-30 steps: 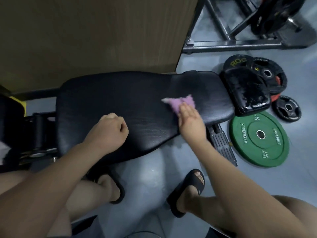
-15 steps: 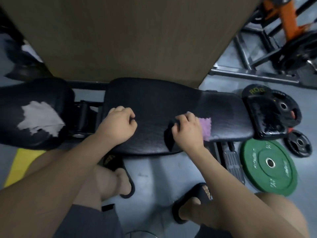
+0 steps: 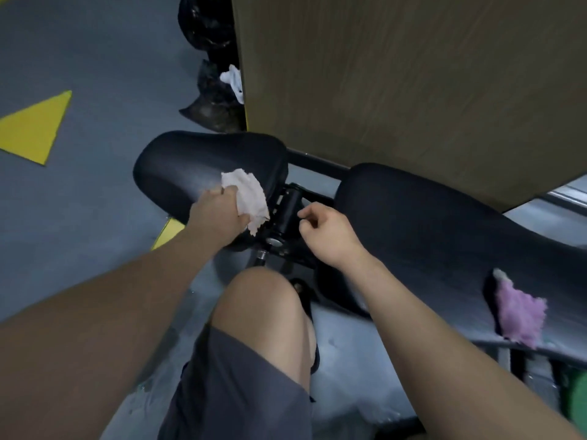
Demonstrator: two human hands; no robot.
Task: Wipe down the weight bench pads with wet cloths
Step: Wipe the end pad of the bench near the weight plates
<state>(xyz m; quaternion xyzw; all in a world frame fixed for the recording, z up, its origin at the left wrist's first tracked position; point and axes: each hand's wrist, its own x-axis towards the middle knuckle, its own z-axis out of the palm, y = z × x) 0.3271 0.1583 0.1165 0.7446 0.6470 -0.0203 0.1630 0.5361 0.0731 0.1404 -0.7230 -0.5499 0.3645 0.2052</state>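
1. Both hands have shifted left since half a second ago. The left hand (image 3: 219, 214) has left the back pad (image 3: 428, 223) and now sits on the white cloth (image 3: 246, 198). The right hand (image 3: 327, 233) has let go of the purple cloth (image 3: 521, 315).
2. White cloth: crumpled on the seat pad (image 3: 190, 166), at its right end, just beside the hinge bracket (image 3: 286, 214).
3. Left hand: fingers are curled onto the cloth's near-left part, thumb at its top edge. It looks like a grip rather than a flat press, though motion blur leaves that unsure.
4. My read: the seat pad wipe is just starting. The cloth sits at the hinge end, so a stroke would run leftward along the pad.
5. Right hand: it hangs over the hinge bracket, between the two pads. Fingers are loosely curled, with nothing in them and no visible contact. It is probably idle because the seat pad is a one-hand job.
6. Purple cloth: parked on the back pad's near edge, well to the right, partly draped over the side. That keeps it handy for a return pass, but it could slide off.
7. Surroundings:
   - A wooden panel (image 3: 413, 90) stands right behind the bench.
   - Black bags (image 3: 212, 100) lie on the floor at its left edge.
   - A yellow floor marking (image 3: 35, 128) is far left.
   - The person's knee (image 3: 270, 312) is below the hinge.
   - A green plate (image 3: 579, 404) is at the bottom-right corner.
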